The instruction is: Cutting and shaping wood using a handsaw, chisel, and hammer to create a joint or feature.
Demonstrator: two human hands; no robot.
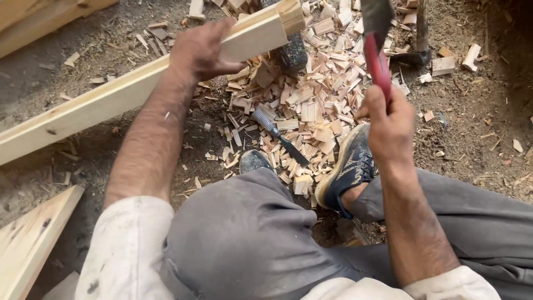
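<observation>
My left hand [199, 51] grips a long pale wooden beam [100, 105] near its far end, which rests on a dark block [292, 54]. The beam's end [291, 15] looks cut to a narrower tip. My right hand [390, 123] is raised and closed on the red handle of an axe [377, 61], whose dark metal head [375, 15] is up at the top edge. A pile of pale wood chips [311, 105] lies on the dirt floor under both hands. A chisel [277, 135] with a ribbed handle lies on the chips.
I sit on the ground in grey trousers, one dark blue shoe [347, 169] beside the chips. Wooden planks lie at the lower left [28, 239] and top left [39, 22]. Another dark tool [419, 53] stands at the top right. Small offcuts [444, 65] dot the dirt.
</observation>
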